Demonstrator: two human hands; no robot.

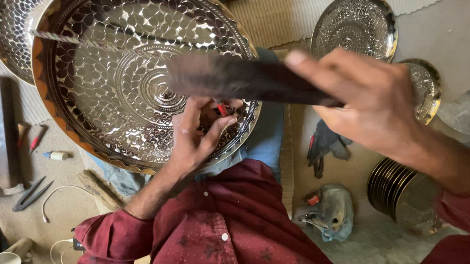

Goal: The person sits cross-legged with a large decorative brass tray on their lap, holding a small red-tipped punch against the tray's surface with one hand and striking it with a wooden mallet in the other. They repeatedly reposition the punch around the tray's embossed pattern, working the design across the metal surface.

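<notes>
A large round engraved metal tray (pixel 110 63) with a leaf pattern and a brown scalloped rim rests on my lap. My left hand (pixel 198 133) lies on its lower right part and pinches a thin red-tipped tool (pixel 221 108) against the metal. My right hand (pixel 371 102) is raised above the tray and grips a dark flat hammer-like bar (pixel 243 79), blurred, which reaches left over the tray's middle. Both sleeves are dark red.
Another engraved tray (pixel 6 36) sits behind at far left. Smaller engraved plates (pixel 354 24) (pixel 426 89) lie at the right, with a stack of plates (pixel 401 193) below them. Shears (pixel 31 193), a cable, a paper cup (pixel 10 258), a wooden block (pixel 2 131) and rags lie on the floor.
</notes>
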